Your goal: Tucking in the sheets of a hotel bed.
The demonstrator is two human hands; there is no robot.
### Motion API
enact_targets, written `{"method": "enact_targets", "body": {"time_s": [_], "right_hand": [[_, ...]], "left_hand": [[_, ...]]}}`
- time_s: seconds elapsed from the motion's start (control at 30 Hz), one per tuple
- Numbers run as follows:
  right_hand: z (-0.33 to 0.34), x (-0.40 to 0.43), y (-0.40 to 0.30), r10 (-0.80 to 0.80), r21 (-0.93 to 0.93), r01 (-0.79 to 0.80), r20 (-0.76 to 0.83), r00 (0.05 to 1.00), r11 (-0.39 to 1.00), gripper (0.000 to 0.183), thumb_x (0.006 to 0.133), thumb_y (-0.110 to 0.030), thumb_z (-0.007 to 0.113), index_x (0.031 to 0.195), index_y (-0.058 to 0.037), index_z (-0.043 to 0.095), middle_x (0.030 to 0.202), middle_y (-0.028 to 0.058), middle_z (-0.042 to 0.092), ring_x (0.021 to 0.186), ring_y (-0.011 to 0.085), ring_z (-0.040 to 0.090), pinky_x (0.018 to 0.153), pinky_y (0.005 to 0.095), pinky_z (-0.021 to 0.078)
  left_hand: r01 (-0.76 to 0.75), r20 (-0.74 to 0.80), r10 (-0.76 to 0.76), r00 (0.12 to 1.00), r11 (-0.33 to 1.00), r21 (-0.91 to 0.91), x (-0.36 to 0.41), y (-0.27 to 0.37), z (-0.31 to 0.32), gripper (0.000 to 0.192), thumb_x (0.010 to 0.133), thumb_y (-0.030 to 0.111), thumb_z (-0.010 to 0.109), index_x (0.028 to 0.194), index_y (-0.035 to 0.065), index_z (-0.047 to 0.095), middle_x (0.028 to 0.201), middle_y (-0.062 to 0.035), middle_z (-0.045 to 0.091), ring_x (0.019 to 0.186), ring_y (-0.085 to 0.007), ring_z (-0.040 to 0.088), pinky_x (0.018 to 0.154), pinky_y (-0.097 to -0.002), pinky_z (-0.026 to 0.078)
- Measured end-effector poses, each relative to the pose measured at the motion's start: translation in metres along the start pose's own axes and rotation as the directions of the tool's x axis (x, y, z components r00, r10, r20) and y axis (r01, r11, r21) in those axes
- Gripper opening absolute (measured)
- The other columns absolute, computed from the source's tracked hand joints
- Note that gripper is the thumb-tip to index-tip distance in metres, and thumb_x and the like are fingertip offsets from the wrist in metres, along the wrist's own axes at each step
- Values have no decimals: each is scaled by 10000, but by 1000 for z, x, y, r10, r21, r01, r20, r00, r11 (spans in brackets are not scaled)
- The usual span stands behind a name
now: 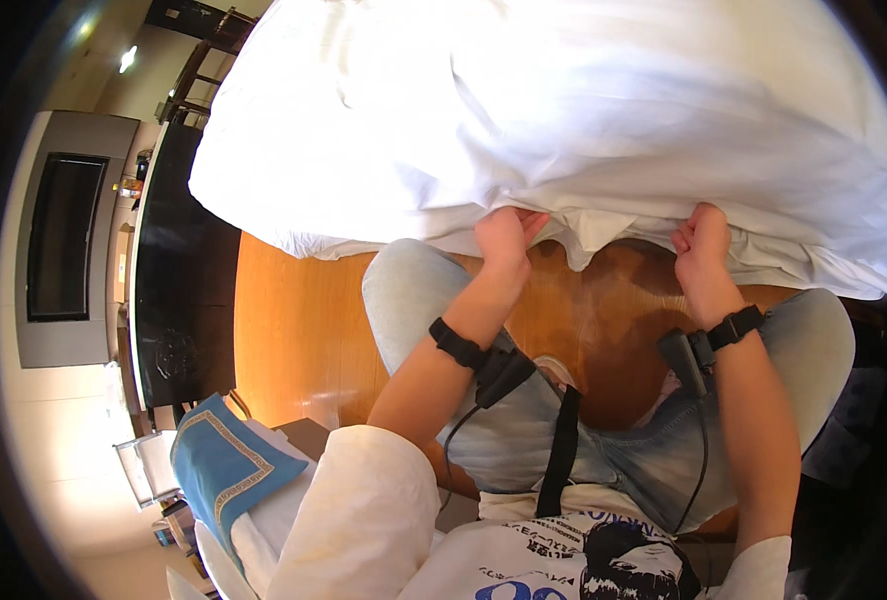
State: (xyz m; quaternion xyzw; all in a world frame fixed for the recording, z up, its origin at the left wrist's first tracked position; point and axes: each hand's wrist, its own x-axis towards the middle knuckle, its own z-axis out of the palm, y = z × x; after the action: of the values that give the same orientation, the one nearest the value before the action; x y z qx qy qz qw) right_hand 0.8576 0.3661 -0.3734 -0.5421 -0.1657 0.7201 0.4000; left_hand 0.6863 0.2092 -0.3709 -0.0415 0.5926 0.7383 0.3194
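Note:
White bedding, wrinkled and brightly lit, fills the upper part of the view, its loose lower edge hanging over a wooden floor. At that edge, my left hand grips the white cloth, some fingers tucked into a fold. My right hand is closed on the same edge farther right, its fingertips partly hidden. Between the two hands the cloth hangs in a bunched, pointed fold. Both my forearms wear black straps with dark devices and cables. My bent knees in pale jeans are just below the bedding.
Another bed or seat with white covers and a blue patterned cloth lies at the lower left. A long dark cabinet runs along the left, beside a wall-mounted screen. A wooden chair stands at the upper left.

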Motion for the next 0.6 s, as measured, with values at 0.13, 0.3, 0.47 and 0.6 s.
{"method": "enact_targets", "body": {"time_s": [0.13, 0.3, 0.47, 0.6], "right_hand": [[-4, 0, 4, 23, 43, -25, 42, 999, 999, 197, 674, -11, 449, 618, -135, 307, 583, -12, 227, 449, 124, 181, 415, 279, 179], [-4, -3, 1, 102, 138, -108, 52, 993, 984, 216, 694, -44, 451, 617, -163, 288, 610, -28, 227, 478, 123, 165, 441, 272, 151], [1, -6, -8, 105, 136, -115, 73, 992, 984, 234, 752, -90, 468, 610, -166, 299, 610, -28, 240, 482, 118, 166, 431, 256, 145], [9, -16, -14, 114, 119, -119, 47, 992, 986, 378, 853, -216, 572, 587, -168, 308, 569, -23, 215, 458, 104, 181, 408, 234, 156]], "left_hand": [[10, -5, -10, 1000, 1000, 20, -2, -3, -3, 264, 866, -14, 367, 1072, -142, 473, 1001, -231, 572, 934, -331, 613, 858, -396, 560], [25, 76, -29, 997, 998, 62, -20, 0, 1, 303, 883, 21, 425, 1153, -116, 422, 1082, -204, 558, 1022, -310, 592, 925, -377, 512], [54, 186, -71, 980, 994, 100, -27, -6, -6, 436, 883, 66, 536, 1247, -85, 350, 1183, -180, 528, 1130, -275, 545, 1005, -373, 442], [-38, 172, 41, 984, 999, -21, -17, -3, -9, 431, 863, 43, 566, 1231, -100, 392, 1193, -181, 523, 1150, -262, 522, 1017, -362, 423]]}}
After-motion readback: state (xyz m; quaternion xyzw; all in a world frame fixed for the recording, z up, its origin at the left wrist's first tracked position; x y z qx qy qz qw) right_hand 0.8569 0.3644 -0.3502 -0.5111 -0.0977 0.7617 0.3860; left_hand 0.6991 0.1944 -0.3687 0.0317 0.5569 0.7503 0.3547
